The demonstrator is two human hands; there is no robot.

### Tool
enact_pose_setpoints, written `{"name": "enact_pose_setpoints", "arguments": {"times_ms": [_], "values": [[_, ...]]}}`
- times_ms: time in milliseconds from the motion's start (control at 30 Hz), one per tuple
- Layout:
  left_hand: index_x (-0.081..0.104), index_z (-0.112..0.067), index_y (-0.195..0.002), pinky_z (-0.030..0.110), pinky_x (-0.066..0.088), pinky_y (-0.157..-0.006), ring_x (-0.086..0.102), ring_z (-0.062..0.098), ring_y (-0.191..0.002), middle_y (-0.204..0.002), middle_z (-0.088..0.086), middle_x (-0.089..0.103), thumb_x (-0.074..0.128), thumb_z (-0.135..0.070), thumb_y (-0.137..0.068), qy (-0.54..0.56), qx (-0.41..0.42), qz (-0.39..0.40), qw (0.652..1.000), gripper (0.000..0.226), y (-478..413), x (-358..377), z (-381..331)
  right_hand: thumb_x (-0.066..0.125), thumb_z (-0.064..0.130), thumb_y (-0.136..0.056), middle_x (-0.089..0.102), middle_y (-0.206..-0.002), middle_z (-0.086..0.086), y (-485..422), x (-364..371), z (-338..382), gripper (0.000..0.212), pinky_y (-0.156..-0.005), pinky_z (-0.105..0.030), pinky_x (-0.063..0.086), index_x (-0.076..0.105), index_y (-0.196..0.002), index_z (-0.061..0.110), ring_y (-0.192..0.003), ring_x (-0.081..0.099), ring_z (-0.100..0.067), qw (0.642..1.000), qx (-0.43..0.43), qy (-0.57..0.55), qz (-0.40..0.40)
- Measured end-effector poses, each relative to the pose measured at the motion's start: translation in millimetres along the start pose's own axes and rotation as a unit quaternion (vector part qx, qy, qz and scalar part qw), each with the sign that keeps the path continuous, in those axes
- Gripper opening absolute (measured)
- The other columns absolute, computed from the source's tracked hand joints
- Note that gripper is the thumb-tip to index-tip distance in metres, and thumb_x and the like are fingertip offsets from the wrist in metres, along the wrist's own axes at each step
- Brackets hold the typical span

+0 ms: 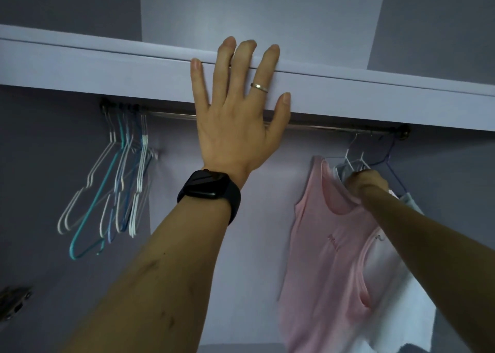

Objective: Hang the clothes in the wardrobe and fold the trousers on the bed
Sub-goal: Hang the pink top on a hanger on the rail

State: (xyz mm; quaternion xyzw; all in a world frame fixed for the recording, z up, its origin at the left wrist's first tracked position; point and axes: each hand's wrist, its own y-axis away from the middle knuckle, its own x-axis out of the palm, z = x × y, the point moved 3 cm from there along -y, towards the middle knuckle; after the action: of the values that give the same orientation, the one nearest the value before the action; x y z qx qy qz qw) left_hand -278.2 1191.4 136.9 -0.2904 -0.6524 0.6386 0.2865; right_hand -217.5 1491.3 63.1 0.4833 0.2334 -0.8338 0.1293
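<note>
I look up into the wardrobe. My left hand (pixel 235 106), with a ring and a black watch on the wrist, lies flat with straight fingers against the front edge of the shelf (pixel 107 69). Below the shelf runs a metal rail (pixel 334 128). At the rail's right end a pink sleeveless top (pixel 324 243) hangs on a hanger among other hangers. My right hand (pixel 367 182) is curled at the top's neckline and grips the hanger or cloth there; its fingers are hidden. A white garment (pixel 401 296) hangs behind the pink top.
Several empty wire hangers (pixel 117 181), white, blue and teal, hang bunched at the rail's left end. The rail's middle stretch holds nothing. A metal hinge (pixel 14 301) shows at the lower left. A blue hanger (pixel 389 162) hangs at the far right.
</note>
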Motion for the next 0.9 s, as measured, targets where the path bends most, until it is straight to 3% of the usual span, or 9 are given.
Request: {"name": "enact_pose_setpoints", "arguments": {"times_ms": [133,267,367,500,733,900], "values": [[0.046,-0.024,-0.150,0.056,0.007,-0.120,0.030,0.029,-0.149,-0.154,0.005,0.044,0.041,-0.048,-0.101,0.003,-0.005,0.007,1.000,0.055,1.0,-0.3,-4.1,0.033,0.020,-0.108,0.051,-0.143,-0.025,-4.7,7.5,-10.7,0.042,-0.109,-0.043,0.042,0.052,-0.137,-0.003,-0.133,0.050,-0.037,0.997,0.006,-0.068,0.020],[0.047,-0.023,-0.149,0.056,0.008,-0.120,0.031,0.030,-0.149,-0.153,0.005,0.045,0.044,-0.047,-0.100,0.008,-0.005,0.007,1.000,0.054,4.6,-0.1,-3.1,0.052,0.009,-0.101,0.055,-0.138,-0.027,-7.7,23.2,-15.1,0.038,-0.103,-0.042,0.044,0.054,-0.137,-0.004,-0.128,0.053,-0.041,0.978,-0.013,-0.201,0.061],[0.046,-0.023,-0.150,0.052,0.002,-0.121,0.028,0.029,-0.149,-0.154,0.006,0.043,0.044,-0.047,-0.101,0.007,-0.012,0.018,1.000,0.055,9.3,1.0,-1.0,0.056,0.008,-0.099,0.057,-0.136,-0.025,-3.2,26.8,-16.2,0.038,-0.104,-0.043,0.047,0.055,-0.136,-0.001,-0.125,0.055,-0.040,0.982,-0.033,-0.171,0.078],[0.045,-0.022,-0.150,0.050,-0.004,-0.121,0.024,0.029,-0.150,-0.154,0.007,0.042,0.045,-0.046,-0.100,0.010,-0.014,0.052,0.998,0.056,13.8,1.7,-1.7,0.049,0.023,-0.102,0.059,-0.133,-0.026,5.2,17.6,-23.5,0.038,-0.100,-0.039,0.045,0.057,-0.130,-0.002,-0.122,0.057,-0.040,0.992,-0.019,-0.110,0.054],[0.034,-0.021,-0.156,0.058,0.004,-0.121,0.017,0.032,-0.152,-0.161,0.010,0.032,0.042,-0.047,-0.103,-0.006,-0.030,0.189,0.982,0.060,-6.3,-11.5,-10.8,0.061,0.026,-0.096,0.059,-0.139,-0.016,87.2,-35.5,-33.3,0.046,-0.106,-0.040,0.043,0.055,-0.139,0.011,-0.126,0.055,-0.039,0.978,-0.036,-0.199,0.050],[0.015,-0.026,-0.161,0.060,0.003,-0.121,0.002,0.029,-0.155,-0.169,0.007,0.007,0.047,-0.036,-0.099,0.013,-0.106,0.296,0.949,0.071,-12.5,-42.0,-14.6,0.067,0.026,-0.096,0.061,-0.136,0.000,199.7,-79.1,-50.8,0.028,-0.109,-0.041,0.045,0.063,-0.123,0.022,-0.126,0.056,-0.027,0.944,-0.090,-0.302,0.101]]}}
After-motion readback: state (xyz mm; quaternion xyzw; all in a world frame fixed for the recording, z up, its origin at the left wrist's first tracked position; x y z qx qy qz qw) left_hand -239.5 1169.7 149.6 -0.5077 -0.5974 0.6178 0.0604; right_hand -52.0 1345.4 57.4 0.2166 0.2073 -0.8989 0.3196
